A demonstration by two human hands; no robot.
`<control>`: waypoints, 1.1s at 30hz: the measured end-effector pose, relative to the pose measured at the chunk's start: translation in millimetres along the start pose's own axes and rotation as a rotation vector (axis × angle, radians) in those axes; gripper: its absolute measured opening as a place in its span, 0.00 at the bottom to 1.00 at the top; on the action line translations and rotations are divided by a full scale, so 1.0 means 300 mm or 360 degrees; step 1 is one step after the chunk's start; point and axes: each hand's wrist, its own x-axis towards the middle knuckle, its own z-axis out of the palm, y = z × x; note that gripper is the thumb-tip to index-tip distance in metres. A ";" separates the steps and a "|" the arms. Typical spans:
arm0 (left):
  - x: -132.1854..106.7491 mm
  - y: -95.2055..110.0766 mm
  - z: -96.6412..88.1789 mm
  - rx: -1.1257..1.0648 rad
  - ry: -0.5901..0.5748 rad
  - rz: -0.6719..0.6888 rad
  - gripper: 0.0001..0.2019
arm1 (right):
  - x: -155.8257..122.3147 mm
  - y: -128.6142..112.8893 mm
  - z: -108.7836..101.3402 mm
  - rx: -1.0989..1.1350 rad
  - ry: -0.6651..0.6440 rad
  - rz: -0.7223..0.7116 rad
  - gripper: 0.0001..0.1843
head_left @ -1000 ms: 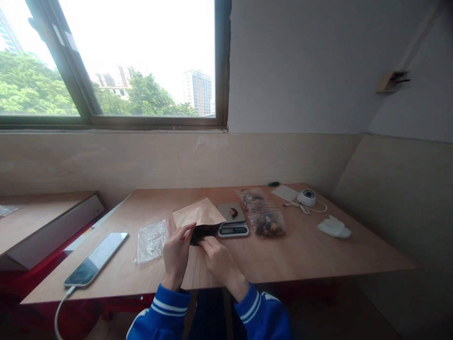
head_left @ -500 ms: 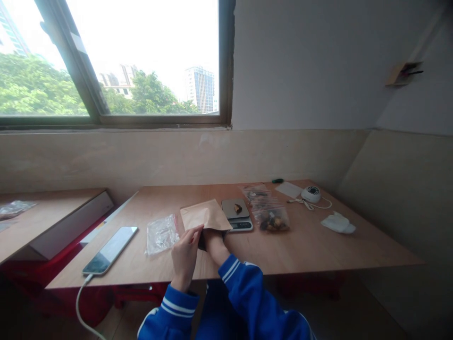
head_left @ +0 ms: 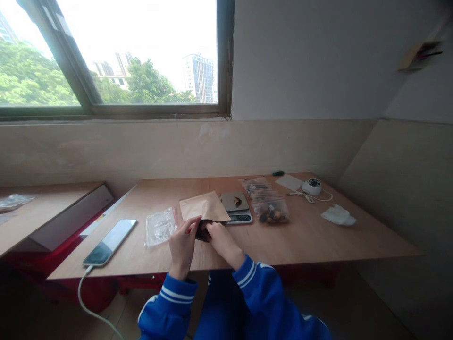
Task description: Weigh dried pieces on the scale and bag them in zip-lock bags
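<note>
A brown kraft paper bag lies in front of me, its mouth facing me and showing a dark inside. My left hand pinches the mouth's edge between thumb and fingers. At the right of the opening is my right hand, its fingers curled together at the mouth; their tips are hidden, and I cannot make out what they hold. Just beyond the bag stands a small digital kitchen scale, partly covered by the bag's corner. One brownish dried piece rests on its plate.
Zip bags with dark dried pieces lie right of the scale. Farther right are a white dome camera with a cable and a crumpled white tissue. Left are a clear plastic bag and a phone on a charging cable.
My right hand has drawn back out of the paper bag toward the right, so more of its fingers show at the mouth. My left hand keeps its pinch. The view has tilted slightly.
</note>
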 end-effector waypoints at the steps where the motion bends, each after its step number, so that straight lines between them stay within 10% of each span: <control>1: -0.002 -0.002 0.002 0.0003 0.0000 -0.0004 0.11 | -0.008 -0.004 -0.007 -0.0041 0.0012 -0.0003 0.13; 11: 0.009 -0.043 0.046 0.0009 0.0005 0.0051 0.12 | -0.033 0.042 0.033 -0.0118 0.0268 -0.0139 0.10; 24: -0.065 -0.132 0.132 0.0306 0.0298 0.0365 0.11 | -0.018 0.084 0.064 -0.0196 -0.0123 -0.0024 0.17; 33: -0.057 -0.200 0.147 0.0156 0.0334 0.0349 0.11 | -0.022 0.127 0.136 -0.0485 0.0013 -0.0297 0.12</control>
